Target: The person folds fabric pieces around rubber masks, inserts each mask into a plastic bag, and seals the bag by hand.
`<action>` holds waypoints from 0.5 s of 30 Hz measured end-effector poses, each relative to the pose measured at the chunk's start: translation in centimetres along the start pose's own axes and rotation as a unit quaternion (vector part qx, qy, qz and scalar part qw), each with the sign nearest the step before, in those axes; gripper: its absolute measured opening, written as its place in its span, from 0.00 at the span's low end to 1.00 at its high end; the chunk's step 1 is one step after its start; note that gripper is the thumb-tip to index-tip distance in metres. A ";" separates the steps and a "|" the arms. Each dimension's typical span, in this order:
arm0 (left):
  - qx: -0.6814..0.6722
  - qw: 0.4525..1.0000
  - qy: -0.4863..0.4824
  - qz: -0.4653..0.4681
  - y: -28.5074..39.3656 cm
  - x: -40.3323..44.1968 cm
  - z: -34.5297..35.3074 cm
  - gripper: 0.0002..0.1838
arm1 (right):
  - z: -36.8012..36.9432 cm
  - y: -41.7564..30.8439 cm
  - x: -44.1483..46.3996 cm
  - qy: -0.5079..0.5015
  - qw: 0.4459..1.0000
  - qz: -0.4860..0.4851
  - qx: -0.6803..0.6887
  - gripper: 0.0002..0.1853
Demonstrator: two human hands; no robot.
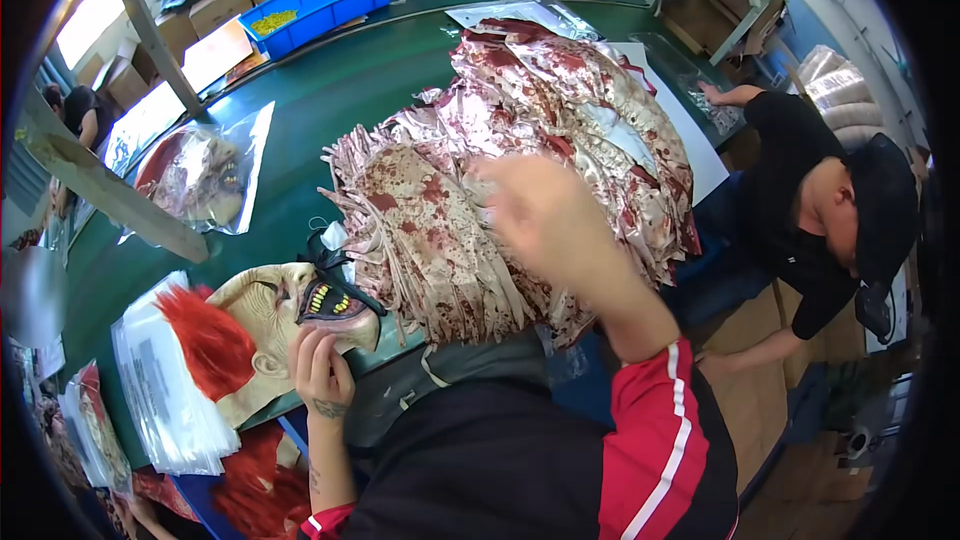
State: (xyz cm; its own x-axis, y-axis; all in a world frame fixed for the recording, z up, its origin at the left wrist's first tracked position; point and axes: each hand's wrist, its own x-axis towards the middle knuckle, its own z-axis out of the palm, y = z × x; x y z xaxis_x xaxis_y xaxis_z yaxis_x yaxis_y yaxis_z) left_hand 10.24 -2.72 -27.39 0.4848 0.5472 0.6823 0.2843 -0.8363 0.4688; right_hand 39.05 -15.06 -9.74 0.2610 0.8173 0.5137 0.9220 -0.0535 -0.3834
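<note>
A clown mask (275,325) with red hair and yellow teeth lies sideways along the table's near edge. My left hand (322,365) is at its jaw, fingers curled and closed at the mask's edge. My right hand (530,205) is smeared by motion above a large heap of shiny, red-spattered costume pieces (560,90); its fingers cannot be made out clearly. Beneath and left of that hand lies a beige, blood-spotted piece with fringed strips (420,240). A dark strap and a small white tag (333,236) lie between mask and heap.
Clear plastic bags (175,380) are stacked left of the mask. A bagged mask (200,175) lies farther back on the green table (300,150), near a metal post (110,180). A blue bin (325,10) stands behind. A co-worker (800,180) leans in at the right.
</note>
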 end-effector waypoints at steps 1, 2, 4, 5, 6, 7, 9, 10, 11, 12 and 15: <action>-0.012 1.000 -0.006 0.003 0.3 -0.2 0.1 0.13 | -0.8 3.1 0.3 0.078 0.992 -0.015 -0.098 0.18; -0.024 1.000 -0.011 0.006 0.5 -0.3 0.2 0.12 | -2.4 5.1 0.9 0.090 0.987 0.051 -0.125 0.20; -0.039 0.999 -0.015 0.005 0.9 -0.3 0.6 0.12 | -4.3 9.8 1.6 0.123 0.953 0.019 -0.275 0.21; -0.050 0.999 -0.021 0.006 1.0 -0.3 0.7 0.11 | -4.5 12.5 1.4 0.125 0.953 0.017 -0.276 0.21; -0.060 0.998 -0.026 0.007 1.1 -0.2 0.8 0.11 | -4.5 15.2 1.1 0.104 0.946 0.044 -0.305 0.22; -0.069 0.997 -0.032 0.007 1.2 -0.1 0.8 0.10 | -4.6 16.5 1.2 0.083 0.937 0.071 -0.333 0.22; -0.071 0.997 -0.036 0.008 1.3 -0.1 0.9 0.10 | -5.0 16.5 1.9 0.073 0.944 0.102 -0.306 0.22; -0.073 0.996 -0.041 0.008 1.5 -0.2 1.1 0.11 | -5.3 16.5 2.3 0.061 0.949 0.133 -0.279 0.21; -0.076 0.996 -0.048 0.007 1.6 -0.3 1.2 0.11 | -5.4 16.4 2.6 0.047 0.953 0.165 -0.252 0.20; -0.078 0.995 -0.056 0.006 1.6 -0.6 1.2 0.11 | -5.5 16.5 2.8 0.032 0.954 0.198 -0.223 0.20; -0.073 0.995 -0.065 0.003 1.5 -1.4 1.2 0.11 | -5.8 18.8 2.9 0.067 0.963 0.135 -0.226 0.18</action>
State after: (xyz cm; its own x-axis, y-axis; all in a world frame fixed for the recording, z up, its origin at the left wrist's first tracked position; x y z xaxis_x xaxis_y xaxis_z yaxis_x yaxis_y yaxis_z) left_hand 10.94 -4.76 -28.29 0.5916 0.5254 0.6115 0.1621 -0.8205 0.5481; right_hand 58.76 -17.06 -11.02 0.5144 0.6589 0.5489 0.8382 -0.5214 -0.1597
